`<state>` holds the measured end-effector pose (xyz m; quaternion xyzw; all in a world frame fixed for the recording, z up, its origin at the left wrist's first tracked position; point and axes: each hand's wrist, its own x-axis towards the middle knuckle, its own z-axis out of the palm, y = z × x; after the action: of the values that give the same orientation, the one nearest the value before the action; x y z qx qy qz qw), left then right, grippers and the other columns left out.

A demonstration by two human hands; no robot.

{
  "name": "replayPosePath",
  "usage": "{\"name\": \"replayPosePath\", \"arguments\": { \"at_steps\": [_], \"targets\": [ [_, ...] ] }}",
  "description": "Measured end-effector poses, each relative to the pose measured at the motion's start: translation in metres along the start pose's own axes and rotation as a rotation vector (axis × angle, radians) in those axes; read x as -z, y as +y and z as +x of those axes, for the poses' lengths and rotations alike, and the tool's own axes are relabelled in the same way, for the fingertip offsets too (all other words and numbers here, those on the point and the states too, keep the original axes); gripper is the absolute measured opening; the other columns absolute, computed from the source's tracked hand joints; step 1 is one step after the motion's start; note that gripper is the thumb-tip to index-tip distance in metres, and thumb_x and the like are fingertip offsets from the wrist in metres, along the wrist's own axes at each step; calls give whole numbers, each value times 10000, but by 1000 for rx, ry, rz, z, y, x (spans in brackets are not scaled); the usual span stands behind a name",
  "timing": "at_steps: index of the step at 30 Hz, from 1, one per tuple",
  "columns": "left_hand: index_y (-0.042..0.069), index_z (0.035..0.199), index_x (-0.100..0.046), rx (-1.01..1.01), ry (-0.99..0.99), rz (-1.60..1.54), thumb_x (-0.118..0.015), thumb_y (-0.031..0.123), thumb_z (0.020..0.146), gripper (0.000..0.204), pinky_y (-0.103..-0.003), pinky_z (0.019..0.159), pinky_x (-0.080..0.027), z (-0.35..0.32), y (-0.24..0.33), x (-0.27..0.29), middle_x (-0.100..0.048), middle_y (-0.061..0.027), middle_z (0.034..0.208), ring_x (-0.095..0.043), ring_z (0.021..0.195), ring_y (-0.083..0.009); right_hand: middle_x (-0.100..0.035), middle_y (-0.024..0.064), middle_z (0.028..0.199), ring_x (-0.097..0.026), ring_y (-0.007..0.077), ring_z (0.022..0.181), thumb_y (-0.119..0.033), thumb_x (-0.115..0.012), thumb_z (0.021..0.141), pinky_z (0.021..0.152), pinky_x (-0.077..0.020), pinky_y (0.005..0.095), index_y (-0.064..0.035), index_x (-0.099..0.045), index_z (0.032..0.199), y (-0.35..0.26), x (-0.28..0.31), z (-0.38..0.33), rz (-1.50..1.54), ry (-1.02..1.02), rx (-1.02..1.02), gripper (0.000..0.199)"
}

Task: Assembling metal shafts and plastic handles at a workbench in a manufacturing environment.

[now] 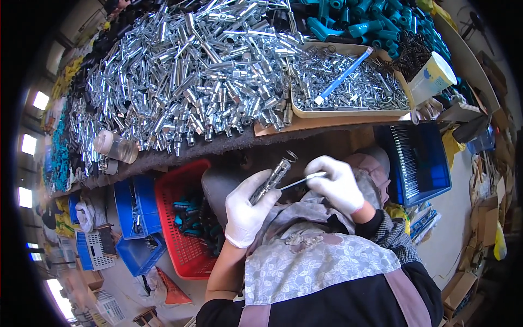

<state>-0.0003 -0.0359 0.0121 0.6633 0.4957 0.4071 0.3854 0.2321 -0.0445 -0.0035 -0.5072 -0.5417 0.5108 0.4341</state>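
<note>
My left hand [246,212], in a white glove, is closed around a shiny metal cylindrical part [279,171] with ridges. It is tilted up and away, and a loose-looking coil spring [292,156] sits at its upper end. My right hand [336,186], also gloved in white, pinches a thin rod [295,183] with a pale, thicker end. The rod's other end points at the left hand, close to the metal part; whether they touch I cannot tell. Both hands are above my lap, over a patterned grey apron [321,267].
A heap of metal parts [207,71] covers the bench ahead. Right of it stands a tray [354,114] of small parts with a blue strip [343,76], beside a paper cup [433,79]. A red basket [174,240] is at my left, a blue bin [441,180] at my right.
</note>
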Motion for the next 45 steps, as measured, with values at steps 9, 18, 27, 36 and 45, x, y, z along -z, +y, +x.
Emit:
{"name": "replayPosePath", "arguments": {
  "at_steps": [9, 18, 27, 36, 45],
  "targets": [
    [-18, 1066, -704, -242, -173, 178, -801, 88, 765, 334, -336, 705, -546, 4, 13, 13, -705, -167, 906, -702, 765, -283, -630, 2, 803, -570, 62, 733, -90, -668, 829, 678, -462, 217, -11, -671, 932, -51, 65, -2, -179, 0, -85, 130],
    [-9, 1048, -710, -347, -264, 118, -818, 114, 755, 336, -344, 661, -558, 7, 11, 0, -711, -166, 889, -712, 747, -304, -642, 136, 852, -647, 240, 790, -139, -678, 865, 741, -511, 343, 6, -598, 999, -41, 32, 2, -266, -280, 110, 213],
    [-30, 1060, -709, -325, -299, 77, -803, 92, 763, 334, -341, 674, -551, -1, -3, -3, -711, -181, 886, -711, 749, -301, -625, 187, 896, -671, 346, 839, -191, -677, 915, 744, -522, 396, -23, -506, 1072, -34, 20, -3, -500, -342, 146, 286],
    [-27, 1045, -708, -267, -165, 110, -786, 70, 778, 294, -338, 664, -545, 1, 2, -3, -705, -174, 883, -702, 743, -302, -638, 117, 1062, -639, 226, 991, -49, -611, 878, 879, -509, 334, 5, -660, 1097, -10, 20, -18, -115, -9, 233, 230],
    [-21, 1037, -706, -284, -157, 131, -786, 66, 783, 280, -344, 652, -549, 1, 4, -6, -704, -168, 875, -705, 729, -297, -626, 111, 1122, -640, 206, 1011, -125, -621, 903, 899, -511, 313, 17, -601, 1239, 9, 4, -26, -155, -103, 204, 365]
  ]
}}
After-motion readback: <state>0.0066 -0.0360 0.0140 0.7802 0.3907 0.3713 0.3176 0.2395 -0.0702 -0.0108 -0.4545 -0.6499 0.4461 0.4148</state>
